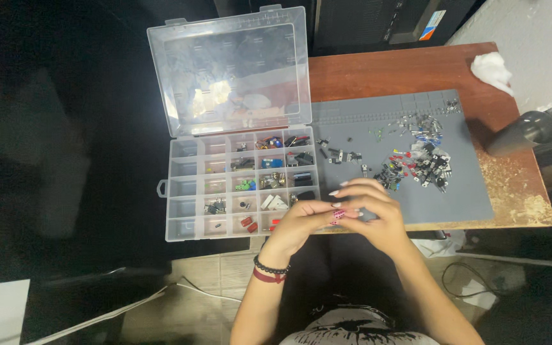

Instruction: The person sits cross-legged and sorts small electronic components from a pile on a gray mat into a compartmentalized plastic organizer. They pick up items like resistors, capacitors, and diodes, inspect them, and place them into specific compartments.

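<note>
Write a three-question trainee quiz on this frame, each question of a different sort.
1. True or false: the clear organizer box has its lid shut.
2. The loose pile of small parts lies on: A) the grey mat B) the floor C) the box lid.
3. Where is the white crumpled wad?

Key: 1 false, the lid is open. 2 A. 3 On the wooden table's far right corner, off the mat.

A brown wooden table (404, 70) stands against a white wall (538, 32); its right front corner is worn pale. A grey mat (467, 191) covers part of the top. Crumpled white tissue (492, 69) lies at the far right corner. The floor (206, 281) is beige tile, crossed by a white cable (129, 306). The left side of the room is dark.
</note>
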